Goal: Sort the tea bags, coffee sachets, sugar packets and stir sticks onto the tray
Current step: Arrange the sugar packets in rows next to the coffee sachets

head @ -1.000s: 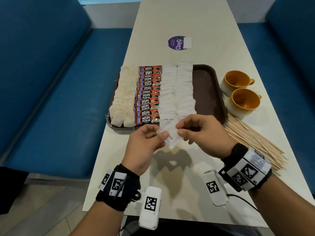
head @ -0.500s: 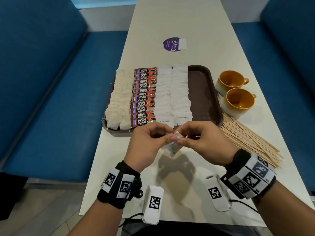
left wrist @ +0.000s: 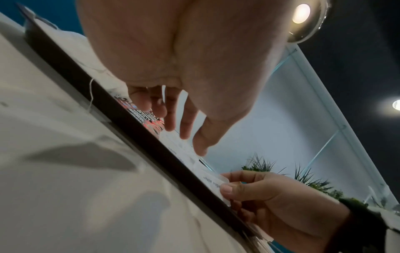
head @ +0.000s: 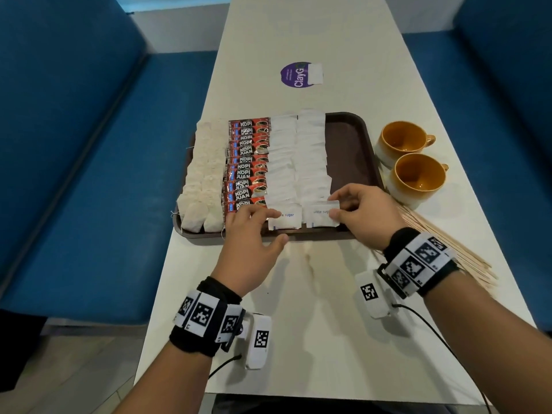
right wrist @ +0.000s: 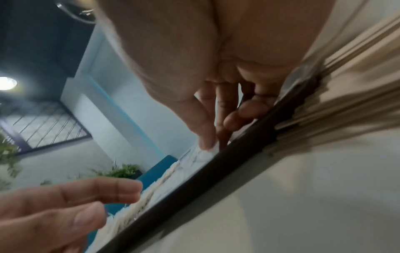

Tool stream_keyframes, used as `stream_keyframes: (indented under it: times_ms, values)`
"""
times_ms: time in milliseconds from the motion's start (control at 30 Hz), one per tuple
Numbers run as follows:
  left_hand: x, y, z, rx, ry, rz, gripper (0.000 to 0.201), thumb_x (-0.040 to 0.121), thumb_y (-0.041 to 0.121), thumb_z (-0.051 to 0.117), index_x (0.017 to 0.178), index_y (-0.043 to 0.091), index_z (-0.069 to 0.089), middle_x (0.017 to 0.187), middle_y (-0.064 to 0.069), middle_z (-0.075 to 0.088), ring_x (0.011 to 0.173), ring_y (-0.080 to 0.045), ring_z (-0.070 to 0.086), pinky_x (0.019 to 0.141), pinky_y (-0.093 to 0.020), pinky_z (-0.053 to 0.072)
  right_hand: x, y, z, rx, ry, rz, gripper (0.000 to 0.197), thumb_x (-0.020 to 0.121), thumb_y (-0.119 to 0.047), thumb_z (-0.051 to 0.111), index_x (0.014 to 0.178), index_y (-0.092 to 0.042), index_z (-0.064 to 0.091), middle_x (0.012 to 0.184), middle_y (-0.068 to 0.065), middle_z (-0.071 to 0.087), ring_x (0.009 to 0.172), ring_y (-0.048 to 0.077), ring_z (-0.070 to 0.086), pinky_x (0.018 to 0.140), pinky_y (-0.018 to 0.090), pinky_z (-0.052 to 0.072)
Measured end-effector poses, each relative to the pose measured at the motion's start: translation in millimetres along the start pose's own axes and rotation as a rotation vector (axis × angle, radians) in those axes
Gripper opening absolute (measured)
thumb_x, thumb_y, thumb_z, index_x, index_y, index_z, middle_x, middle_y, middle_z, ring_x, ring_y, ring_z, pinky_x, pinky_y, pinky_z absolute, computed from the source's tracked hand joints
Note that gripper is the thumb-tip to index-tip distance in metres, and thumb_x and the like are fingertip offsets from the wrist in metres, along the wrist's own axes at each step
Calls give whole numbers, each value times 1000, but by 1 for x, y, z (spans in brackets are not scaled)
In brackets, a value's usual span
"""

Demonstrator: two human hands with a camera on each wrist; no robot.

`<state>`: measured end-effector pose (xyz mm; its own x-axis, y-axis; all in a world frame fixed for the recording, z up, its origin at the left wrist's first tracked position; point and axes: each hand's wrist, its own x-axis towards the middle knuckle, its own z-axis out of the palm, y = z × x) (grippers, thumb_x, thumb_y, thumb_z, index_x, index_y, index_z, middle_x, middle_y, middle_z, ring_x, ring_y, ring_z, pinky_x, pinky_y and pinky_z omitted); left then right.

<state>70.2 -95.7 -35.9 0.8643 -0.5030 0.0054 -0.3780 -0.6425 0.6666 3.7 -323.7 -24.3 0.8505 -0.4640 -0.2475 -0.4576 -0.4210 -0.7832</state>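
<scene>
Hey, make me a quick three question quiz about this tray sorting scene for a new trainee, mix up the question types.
1. True or false: the stir sticks already lie on the tray.
2. Multiple choice: what does the right hand pinch? A) a tea bag B) a white sugar packet C) a coffee sachet
3. Fill in: the two orange cups stand on the table, to the ____ of the tray.

Key:
1. False; they lie on the table beside the tray.
2. B; its grip is on the packet at the near end of the right sugar row.
3. Right.
</scene>
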Motion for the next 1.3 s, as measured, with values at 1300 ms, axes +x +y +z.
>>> stream_keyframes:
  times_ms: [1300]
  values:
    - [19, -2, 4, -12, -33, -141, 55, 97, 36, 63, 148, 27, 44, 134, 14, 53, 115, -8, 23, 112, -45, 34, 36, -17, -3, -46, 9, 20, 40, 89, -22, 74, 125, -28, 58, 117, -8, 66, 107, 12, 62, 86, 26, 49]
